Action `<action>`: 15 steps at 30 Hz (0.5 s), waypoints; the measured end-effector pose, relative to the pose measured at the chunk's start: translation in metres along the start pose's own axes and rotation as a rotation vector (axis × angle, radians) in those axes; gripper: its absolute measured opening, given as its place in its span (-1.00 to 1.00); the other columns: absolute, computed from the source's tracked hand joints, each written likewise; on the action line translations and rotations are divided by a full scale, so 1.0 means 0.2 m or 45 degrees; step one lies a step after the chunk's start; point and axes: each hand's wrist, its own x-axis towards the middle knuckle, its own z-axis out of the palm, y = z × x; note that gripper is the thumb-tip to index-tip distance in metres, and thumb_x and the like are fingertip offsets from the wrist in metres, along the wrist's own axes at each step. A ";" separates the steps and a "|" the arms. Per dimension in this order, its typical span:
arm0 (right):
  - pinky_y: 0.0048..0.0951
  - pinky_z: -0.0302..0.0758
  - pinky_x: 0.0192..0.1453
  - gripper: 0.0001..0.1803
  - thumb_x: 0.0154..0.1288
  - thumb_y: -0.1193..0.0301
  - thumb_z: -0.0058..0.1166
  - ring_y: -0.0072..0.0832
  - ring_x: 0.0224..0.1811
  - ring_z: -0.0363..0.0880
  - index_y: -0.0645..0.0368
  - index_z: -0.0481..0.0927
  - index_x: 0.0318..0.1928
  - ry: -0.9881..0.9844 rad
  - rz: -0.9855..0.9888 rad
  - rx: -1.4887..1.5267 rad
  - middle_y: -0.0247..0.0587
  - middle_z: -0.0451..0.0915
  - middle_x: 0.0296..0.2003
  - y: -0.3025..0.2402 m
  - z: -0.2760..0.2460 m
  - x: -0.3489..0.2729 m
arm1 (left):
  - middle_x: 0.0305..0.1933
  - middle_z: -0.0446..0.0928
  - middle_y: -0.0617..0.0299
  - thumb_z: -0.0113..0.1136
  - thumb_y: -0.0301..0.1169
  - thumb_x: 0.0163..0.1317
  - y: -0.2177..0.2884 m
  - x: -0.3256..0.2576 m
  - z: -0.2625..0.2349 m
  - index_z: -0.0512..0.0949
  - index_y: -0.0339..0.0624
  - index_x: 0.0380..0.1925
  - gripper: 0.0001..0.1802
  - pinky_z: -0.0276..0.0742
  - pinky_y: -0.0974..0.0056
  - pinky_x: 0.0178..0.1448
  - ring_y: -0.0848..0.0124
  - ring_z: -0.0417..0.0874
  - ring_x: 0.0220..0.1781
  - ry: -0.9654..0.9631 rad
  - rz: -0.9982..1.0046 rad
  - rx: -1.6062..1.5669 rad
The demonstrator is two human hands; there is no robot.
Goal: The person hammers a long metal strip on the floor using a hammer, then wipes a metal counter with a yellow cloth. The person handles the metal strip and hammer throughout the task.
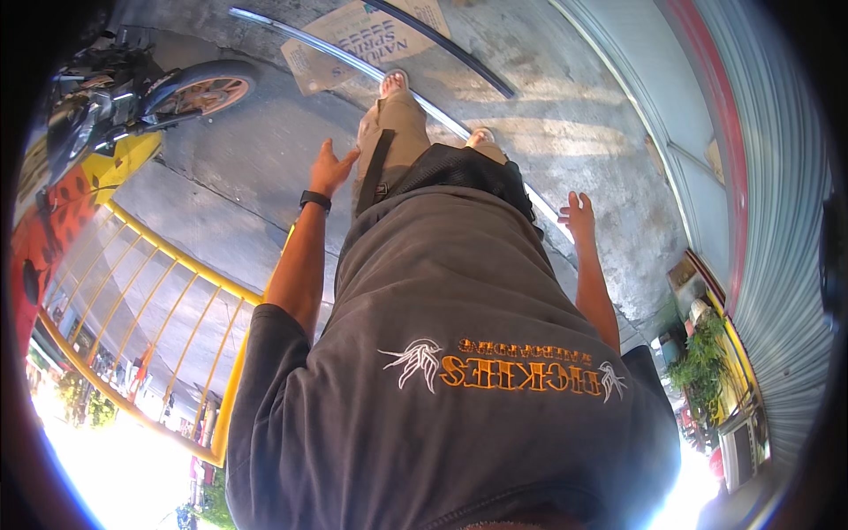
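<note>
I look down my own dark grey shirt (442, 353) at a concrete floor. My left hand (331, 166) hangs out to the side with fingers apart and holds nothing; a black watch (315, 200) sits on its wrist. On the other side my right hand (579, 215) is also spread and holds nothing. A black bag (459, 170) with a strap hangs at my waist. My sandalled feet (395, 82) stand on the floor beside a long curved metal strip (353, 60).
A flattened cardboard sheet (353, 40) lies on the floor ahead, with a dark curved strip (442, 44) over it. A motorcycle (132, 88) is parked at the upper left. A yellow railing (150, 300) runs at left. A roller shutter (777, 221) and potted plants (702, 353) are at right.
</note>
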 end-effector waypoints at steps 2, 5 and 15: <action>-0.42 0.55 -0.31 -0.15 0.47 -0.13 0.00 -0.38 -0.43 0.72 0.17 0.12 0.50 0.061 -0.003 -0.093 0.04 0.72 -0.19 -0.01 -0.11 -0.10 | 0.39 0.32 -0.40 0.27 0.19 0.19 0.06 -0.04 0.07 0.14 -0.49 0.44 0.11 0.29 0.09 0.49 -0.09 0.39 0.45 -0.073 0.001 -0.006; -0.42 0.53 -0.28 -0.14 0.47 -0.13 0.00 -0.39 -0.38 0.72 0.21 0.12 0.49 0.034 -0.167 -0.118 0.04 0.72 -0.18 -0.52 0.13 -0.27 | 0.35 0.37 -0.42 0.26 0.18 0.20 -0.01 0.09 -0.29 0.14 -0.50 0.44 0.10 0.35 0.08 0.44 -0.11 0.45 0.40 -0.130 -0.057 -0.097; -0.31 0.55 0.06 -0.13 0.44 -0.13 0.02 -0.36 -0.20 0.74 0.18 0.13 0.50 -0.182 -0.625 -0.234 -0.06 0.73 -0.16 -1.40 0.65 -0.16 | 0.31 0.40 -0.44 0.19 0.17 0.26 -0.14 0.25 -0.58 0.18 -0.51 0.42 0.03 0.36 0.04 0.42 -0.16 0.45 0.38 0.028 -0.064 -0.221</action>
